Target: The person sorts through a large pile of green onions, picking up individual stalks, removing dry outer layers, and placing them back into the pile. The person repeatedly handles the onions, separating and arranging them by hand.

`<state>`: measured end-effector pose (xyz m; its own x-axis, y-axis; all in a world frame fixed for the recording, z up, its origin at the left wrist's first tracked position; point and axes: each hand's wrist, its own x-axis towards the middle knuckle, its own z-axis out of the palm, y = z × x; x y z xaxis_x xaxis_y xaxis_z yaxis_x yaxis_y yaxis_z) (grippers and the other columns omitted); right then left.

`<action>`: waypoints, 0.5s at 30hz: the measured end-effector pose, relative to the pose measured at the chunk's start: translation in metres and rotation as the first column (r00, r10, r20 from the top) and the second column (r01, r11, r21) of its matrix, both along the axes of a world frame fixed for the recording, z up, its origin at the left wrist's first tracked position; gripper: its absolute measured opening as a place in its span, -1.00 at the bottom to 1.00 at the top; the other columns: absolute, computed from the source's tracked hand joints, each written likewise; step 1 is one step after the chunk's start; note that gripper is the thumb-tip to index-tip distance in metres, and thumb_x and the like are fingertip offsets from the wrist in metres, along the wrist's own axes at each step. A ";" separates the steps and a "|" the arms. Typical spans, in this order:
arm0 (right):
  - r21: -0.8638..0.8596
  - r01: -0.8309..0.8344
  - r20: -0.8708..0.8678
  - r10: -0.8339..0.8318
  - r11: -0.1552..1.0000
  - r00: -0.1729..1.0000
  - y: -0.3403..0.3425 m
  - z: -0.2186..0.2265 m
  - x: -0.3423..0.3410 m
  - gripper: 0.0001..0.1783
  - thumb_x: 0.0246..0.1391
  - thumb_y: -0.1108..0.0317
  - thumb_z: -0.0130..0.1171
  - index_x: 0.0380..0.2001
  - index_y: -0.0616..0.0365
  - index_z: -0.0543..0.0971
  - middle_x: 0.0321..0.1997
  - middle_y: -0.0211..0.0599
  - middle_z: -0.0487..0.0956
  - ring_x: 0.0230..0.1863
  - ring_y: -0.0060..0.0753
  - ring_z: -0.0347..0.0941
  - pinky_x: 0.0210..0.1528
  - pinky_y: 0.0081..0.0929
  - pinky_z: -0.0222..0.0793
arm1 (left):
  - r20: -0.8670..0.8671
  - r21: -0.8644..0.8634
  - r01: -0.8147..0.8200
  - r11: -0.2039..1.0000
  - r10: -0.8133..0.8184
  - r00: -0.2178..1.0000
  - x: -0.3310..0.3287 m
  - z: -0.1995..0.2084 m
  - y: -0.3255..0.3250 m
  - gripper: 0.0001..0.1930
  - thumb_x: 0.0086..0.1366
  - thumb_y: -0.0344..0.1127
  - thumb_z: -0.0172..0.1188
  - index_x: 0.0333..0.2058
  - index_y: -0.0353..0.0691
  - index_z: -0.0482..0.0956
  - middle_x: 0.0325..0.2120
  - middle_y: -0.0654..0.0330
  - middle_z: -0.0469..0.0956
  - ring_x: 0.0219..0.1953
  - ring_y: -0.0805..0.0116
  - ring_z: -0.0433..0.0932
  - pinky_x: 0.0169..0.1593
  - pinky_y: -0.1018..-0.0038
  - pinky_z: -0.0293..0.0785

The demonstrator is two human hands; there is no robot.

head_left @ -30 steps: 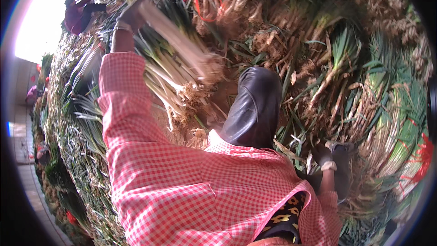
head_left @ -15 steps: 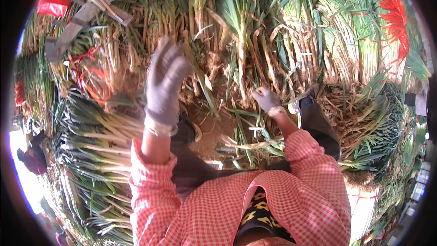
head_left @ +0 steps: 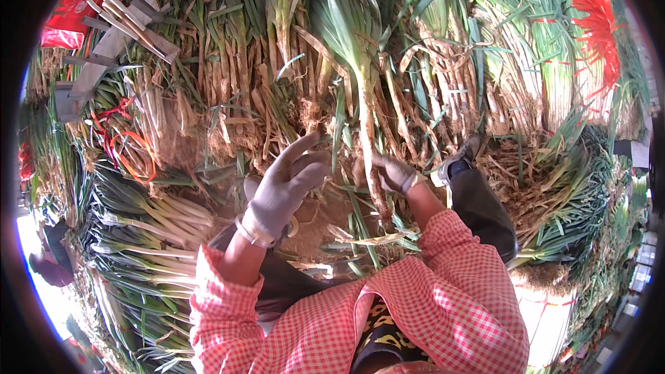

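My right hand (head_left: 398,174), in a grey glove, is closed around the lower stalk of a large green onion (head_left: 367,107). Its fingers lie partly behind the stalk, showing on both sides. The onion's brown root end points down toward me, and its green leaves spread away over the pile. To the left, my gloved left hand (head_left: 285,185) is held up with its fingers apart and nothing in it. It is a short way from the held onion. Ahead of both hands lies a long row of unpeeled green onions (head_left: 239,62) with dry, earthy stalks.
Peeled green onions (head_left: 149,242) with white stalks are stacked at my left. A metal stand (head_left: 104,48) with pale sticks and a red bag (head_left: 69,17) are at the far left. Red ties (head_left: 597,28) hang at the far right. Loose leaves (head_left: 367,235) litter the soil between my legs.
The large green onion has come toward me, drawn by my right hand, its root end now lower. My left hand has moved down and to the right, closer to it.
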<state>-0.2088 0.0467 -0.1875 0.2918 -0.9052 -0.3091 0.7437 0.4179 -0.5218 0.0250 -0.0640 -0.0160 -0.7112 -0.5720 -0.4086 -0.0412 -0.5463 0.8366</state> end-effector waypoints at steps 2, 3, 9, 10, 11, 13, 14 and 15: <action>0.190 0.244 -0.412 -0.148 0.951 0.899 -0.005 0.023 0.006 -0.62 0.21 -0.01 0.06 -0.25 0.10 0.59 -0.44 -0.32 0.56 -0.47 -0.45 0.49 -0.37 -0.52 0.41 | -0.007 -0.010 0.051 0.999 -0.051 0.999 -0.011 -0.010 0.008 -0.38 0.29 -0.27 0.19 0.27 -0.22 0.17 -0.01 0.10 0.47 -0.06 0.35 0.53 0.05 0.36 0.48; 0.182 0.346 -0.593 -0.178 0.921 0.786 -0.008 0.034 0.011 -0.62 0.20 -0.03 0.07 -0.26 0.08 0.59 -0.49 -0.39 0.54 -0.51 -0.55 0.45 -0.44 -0.59 0.36 | 0.002 -0.003 0.090 0.996 -0.090 0.996 -0.017 -0.014 0.011 -0.36 0.28 -0.24 0.22 0.27 -0.21 0.17 -0.01 0.10 0.48 -0.06 0.34 0.53 0.04 0.34 0.49; 0.150 0.159 -0.807 0.028 0.976 0.590 0.097 0.110 0.020 -0.69 0.15 0.12 0.12 -0.38 0.20 0.52 -0.62 -0.46 0.47 -0.64 -0.63 0.36 -0.57 -0.55 0.28 | 0.031 0.045 -0.116 0.992 0.115 0.993 -0.052 -0.033 -0.005 -0.03 0.05 0.18 0.35 0.31 -0.14 0.09 0.26 -0.02 0.17 0.14 0.04 0.37 0.12 0.15 0.39; 0.026 0.100 -0.877 -0.025 0.995 0.480 0.125 0.115 0.029 -0.69 0.16 0.13 0.12 -0.35 0.21 0.52 -0.59 -0.47 0.48 -0.61 -0.67 0.34 -0.56 -0.57 0.25 | -0.069 0.045 -0.094 0.995 0.097 0.993 -0.058 -0.034 -0.010 0.06 -0.02 0.26 0.36 0.31 -0.15 0.05 0.26 -0.05 0.16 0.18 -0.02 0.31 0.12 0.09 0.38; 0.045 0.066 -0.878 0.008 0.997 0.478 0.147 0.117 0.039 -0.71 0.13 0.17 0.16 -0.30 0.22 0.53 -0.58 -0.47 0.47 -0.57 -0.71 0.31 -0.52 -0.60 0.25 | -0.110 0.058 -0.053 0.997 0.059 0.992 -0.064 -0.034 -0.016 0.14 -0.09 0.33 0.37 0.32 -0.16 0.01 0.25 -0.08 0.15 0.23 -0.08 0.25 0.11 0.03 0.37; 0.078 0.138 -0.930 0.022 0.987 0.368 0.171 0.114 0.072 -0.70 0.09 0.22 0.21 -0.26 0.26 0.53 -0.56 -0.46 0.49 -0.53 -0.68 0.35 -0.48 -0.56 0.29 | -0.264 0.184 -0.043 0.982 0.091 0.960 -0.070 -0.031 -0.022 -0.08 0.03 0.23 0.34 0.22 -0.21 0.19 0.17 0.01 0.29 0.12 0.01 0.38 0.08 0.05 0.42; 0.024 0.074 -0.961 0.003 0.997 0.276 0.175 0.118 0.080 -0.69 0.08 0.23 0.23 -0.24 0.27 0.52 -0.55 -0.43 0.51 -0.51 -0.65 0.38 -0.46 -0.53 0.32 | -0.360 0.198 -0.060 0.978 0.130 0.924 -0.069 -0.030 -0.020 -0.25 0.13 0.15 0.28 0.15 -0.21 0.29 0.08 0.04 0.39 0.03 0.10 0.45 0.05 0.14 0.46; 0.034 0.024 -0.983 0.029 0.999 0.181 0.171 0.121 0.090 -0.68 0.07 0.25 0.24 -0.22 0.28 0.52 -0.54 -0.40 0.52 -0.49 -0.62 0.41 -0.44 -0.51 0.34 | -0.361 0.241 -0.124 0.963 0.207 0.909 -0.069 -0.028 -0.020 -0.41 0.22 0.06 0.23 0.08 -0.20 0.38 -0.02 0.07 0.48 -0.05 0.19 0.51 0.01 0.23 0.50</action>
